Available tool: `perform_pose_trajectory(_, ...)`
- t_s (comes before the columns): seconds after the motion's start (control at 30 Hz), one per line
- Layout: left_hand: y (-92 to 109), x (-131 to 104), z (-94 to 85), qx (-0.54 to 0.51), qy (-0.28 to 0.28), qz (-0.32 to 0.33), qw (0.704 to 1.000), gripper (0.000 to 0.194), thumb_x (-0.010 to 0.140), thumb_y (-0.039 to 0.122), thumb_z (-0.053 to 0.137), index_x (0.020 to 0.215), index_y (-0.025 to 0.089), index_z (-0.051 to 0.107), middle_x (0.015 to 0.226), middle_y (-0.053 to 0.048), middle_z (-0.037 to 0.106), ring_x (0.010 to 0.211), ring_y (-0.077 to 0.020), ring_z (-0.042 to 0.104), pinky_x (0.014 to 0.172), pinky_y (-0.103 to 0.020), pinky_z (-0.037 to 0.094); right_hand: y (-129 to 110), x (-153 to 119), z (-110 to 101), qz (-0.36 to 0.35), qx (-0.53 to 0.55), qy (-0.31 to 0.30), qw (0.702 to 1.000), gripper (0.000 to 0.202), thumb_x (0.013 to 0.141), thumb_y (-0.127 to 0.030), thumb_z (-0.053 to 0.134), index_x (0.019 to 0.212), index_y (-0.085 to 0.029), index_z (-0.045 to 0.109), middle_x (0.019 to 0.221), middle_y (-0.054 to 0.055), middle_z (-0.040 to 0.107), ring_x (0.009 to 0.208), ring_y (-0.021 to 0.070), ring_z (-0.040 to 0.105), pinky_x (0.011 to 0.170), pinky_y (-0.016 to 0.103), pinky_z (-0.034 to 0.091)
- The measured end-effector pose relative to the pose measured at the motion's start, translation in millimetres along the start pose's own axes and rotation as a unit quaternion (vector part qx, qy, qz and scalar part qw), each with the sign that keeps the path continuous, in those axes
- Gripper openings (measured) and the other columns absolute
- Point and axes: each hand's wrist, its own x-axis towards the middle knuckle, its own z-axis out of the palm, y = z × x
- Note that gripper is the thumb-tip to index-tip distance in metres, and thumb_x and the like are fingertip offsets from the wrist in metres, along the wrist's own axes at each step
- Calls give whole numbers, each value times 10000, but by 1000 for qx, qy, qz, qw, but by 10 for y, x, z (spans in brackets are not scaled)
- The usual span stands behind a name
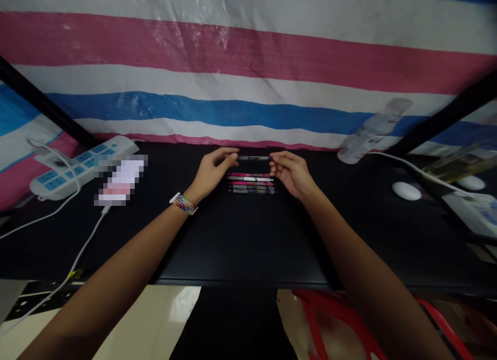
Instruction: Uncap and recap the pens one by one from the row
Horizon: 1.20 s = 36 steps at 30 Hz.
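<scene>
A dark pen lies level between my two hands, beyond a row of pens. My left hand pinches its left end between thumb and fingers. At the opposite end, the fingertips of my right hand close on the pen. Just nearer to me, several pens lie side by side on the black table, pointing left to right. Some have red or pink parts, one is white, and the nearest one is greyish and see-through. A multicoloured watch band circles my left wrist.
To the left are a white power strip, a phone with blurred screen and white cables. On the right stand a clear bottle and a white computer mouse. A striped plastic sheet hangs behind the table.
</scene>
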Motion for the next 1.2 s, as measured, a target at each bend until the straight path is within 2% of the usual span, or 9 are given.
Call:
perform_pose_trajectory(0.07, -21, -2, 11, 13, -1, -16, 1000, 270, 1028, 444, 714, 969, 216, 846, 814, -59, 810, 785, -195, 747, 783, -346, 600, 1, -2, 5, -2, 0, -2, 1000, 47, 847, -196, 833, 858, -205, 788, 727, 22, 710, 645, 134, 638, 644, 291, 620)
perform_pose_trajectory(0.13, -30, -5, 12, 18, -10, -16, 1000, 238, 982, 421, 768, 894, 216, 849, 824, -59, 821, 788, -199, 748, 779, -346, 606, -1, -1, 0, -3, 0, -3, 1000, 64, 825, -207, 847, 839, -201, 785, 711, 19, 708, 629, 130, 629, 617, 280, 611)
perform_pose_trajectory(0.27, -9, -6, -7, -6, -25, -2, 1000, 170, 885, 346, 866, 1007, 229, 882, 1027, -78, 867, 943, -233, 792, 907, -401, 636, -11, 7, -22, 1, -6, -3, 1000, 80, 816, -212, 851, 809, -192, 774, 698, 21, 701, 587, 119, 599, 576, 266, 587)
perform_pose_trajectory(0.43, 11, 0, -16, 2, -4, 21, 1000, 152, 874, 323, 887, 1004, 244, 891, 1056, -74, 869, 992, -239, 796, 968, -426, 635, -34, -17, 0, 23, 16, 2, 1000, 64, 826, -206, 826, 833, -190, 765, 708, 24, 693, 596, 120, 600, 606, 267, 599)
perform_pose_trajectory(0.63, 3, -9, 26, -44, 23, 13, 999, 186, 871, 309, 904, 1035, 224, 886, 1081, -82, 875, 1008, -236, 812, 978, -409, 638, -91, -92, 59, 105, 141, -65, 982, 298, 922, -337, 670, 1114, -162, 818, 914, 86, 781, 745, 155, 678, 626, 233, 618)
perform_pose_trajectory(0.83, 16, 6, 18, -25, 31, 8, 999, 180, 865, 301, 906, 1021, 215, 880, 1091, -89, 871, 1029, -247, 810, 1011, -429, 642, -70, -93, 116, 76, 129, -38, 988, 177, 897, -268, 749, 1061, -207, 777, 924, 54, 779, 788, 143, 720, 660, 210, 639)
perform_pose_trajectory(0.97, 15, 26, 2, -26, 53, -2, 998, 152, 867, 254, 894, 1019, 240, 881, 1076, -70, 876, 1009, -236, 809, 985, -429, 653, -116, -153, 187, 47, 93, -47, 993, 253, 883, -177, 743, 1128, -234, 772, 1071, 45, 810, 949, 143, 774, 758, 207, 658)
perform_pose_trajectory(1.07, 19, 26, 11, -34, 53, -8, 998, 153, 851, 252, 898, 1004, 243, 885, 1056, -64, 880, 988, -234, 809, 971, -425, 655, -140, -177, 209, 38, 104, -52, 993, 241, 912, -231, 730, 1148, -236, 779, 1117, 51, 819, 1018, 169, 786, 777, 232, 675)
perform_pose_trajectory(1.2, 26, 9, 39, -44, 38, -10, 998, 178, 836, 292, 913, 1005, 240, 889, 1044, -63, 882, 969, -236, 811, 953, -425, 654, -103, -142, 204, 47, 133, -12, 990, 155, 964, -313, 722, 1077, -221, 776, 1033, 65, 812, 1003, 175, 790, 788, 242, 692)
